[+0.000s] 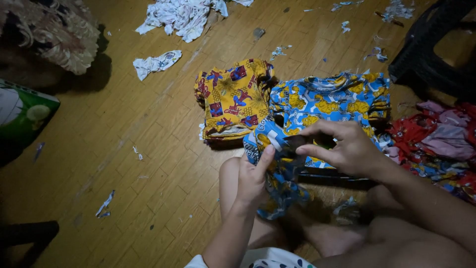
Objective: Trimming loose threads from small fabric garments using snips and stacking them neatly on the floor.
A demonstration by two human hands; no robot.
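Observation:
I sit on the wooden floor with a blue and yellow printed cloth piece (280,191) over my knee. My left hand (253,178) pinches its upper edge, thumb raised against the fabric. My right hand (342,149) grips the same piece from the right, fingers curled around a small dark object I cannot make out. Just beyond my hands lie two stacks of printed fabric: a yellow stack (233,99) and a blue and yellow stack (337,99).
A red and pink fabric pile (439,139) lies at the right. White cloth scraps (181,15) and small offcuts (156,62) litter the floor. A black plastic stool (436,44) stands top right, a green bag (22,114) and a floral cushion (54,30) at left.

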